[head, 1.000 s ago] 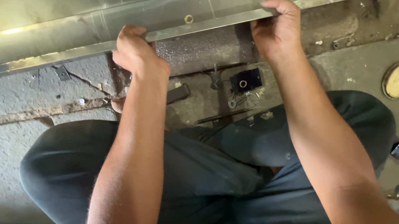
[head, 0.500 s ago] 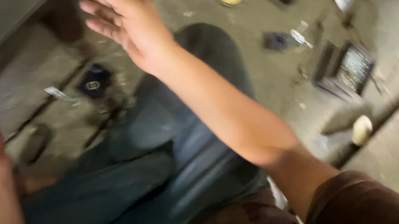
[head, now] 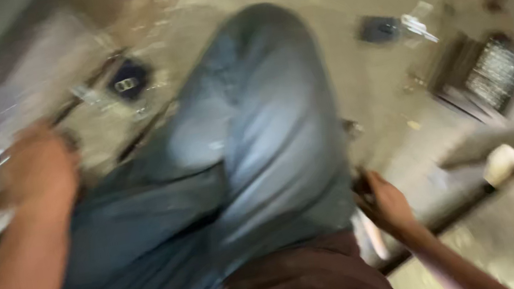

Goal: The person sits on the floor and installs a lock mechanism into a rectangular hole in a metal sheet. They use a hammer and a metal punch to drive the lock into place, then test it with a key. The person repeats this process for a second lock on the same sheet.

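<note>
Reaching down at four o'clock, right hand point(head: 384, 203) closes around a small dark object, axis unreadable in blur; left hand point(head: 33, 166) at nine o'clock, grip unclear.

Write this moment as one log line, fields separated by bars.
view: blurred | left hand: by knee, grip unclear | right hand: low beside grey trousers, near floor | pale round object: right

The left hand point(head: 33, 166) is blurred, its forearm stretched forward past the bent knee; whether its fingers are curled cannot be told. The right hand point(head: 383, 203) hangs low beside the hip, well apart from the left; its fingers look loosely curled, arm drawn back.
</note>
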